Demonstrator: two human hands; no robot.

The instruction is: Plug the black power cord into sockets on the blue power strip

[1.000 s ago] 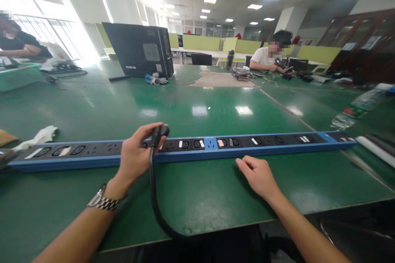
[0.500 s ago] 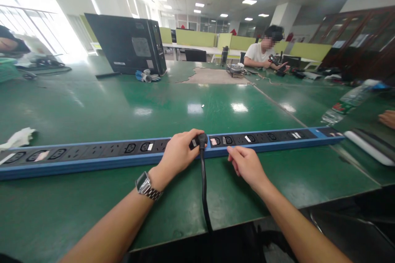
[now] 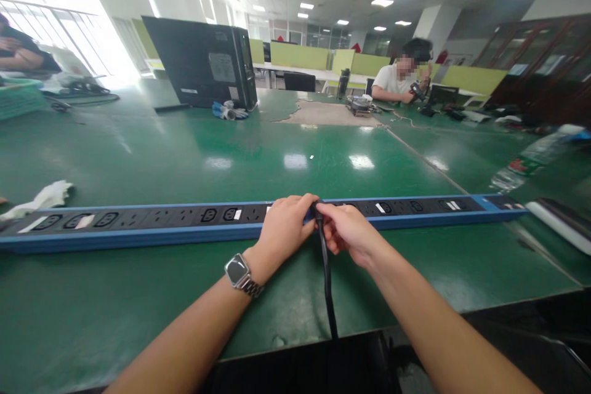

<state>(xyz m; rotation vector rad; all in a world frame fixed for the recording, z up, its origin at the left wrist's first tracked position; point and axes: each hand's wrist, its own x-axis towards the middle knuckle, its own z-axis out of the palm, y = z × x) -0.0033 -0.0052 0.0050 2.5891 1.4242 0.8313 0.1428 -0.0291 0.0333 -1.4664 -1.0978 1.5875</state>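
A long blue power strip (image 3: 166, 235) with black sockets lies across the green table (image 3: 258, 166). My left hand (image 3: 289, 221), with a watch on its wrist, rests over the strip's middle, its fingers closed round the black plug at the strip. From the right, my right hand (image 3: 351, 231) pinches the same plug where the cable begins. The black cable (image 3: 327, 283) hangs from between my hands down over the table's near edge. Most of the plug is hidden by my fingers.
Behind stand a black computer case (image 3: 198, 68) and gloves (image 3: 229, 111). A plastic bottle (image 3: 530, 160) and a dark, white-edged object (image 3: 563, 225) lie right. A white cloth (image 3: 44, 200) is left, beyond it a green basket (image 3: 21, 98). People sit across the table and at far left.
My right hand has moved left and up to the plug and closed on it. My left hand has stayed on the plug. The view has shifted slightly.
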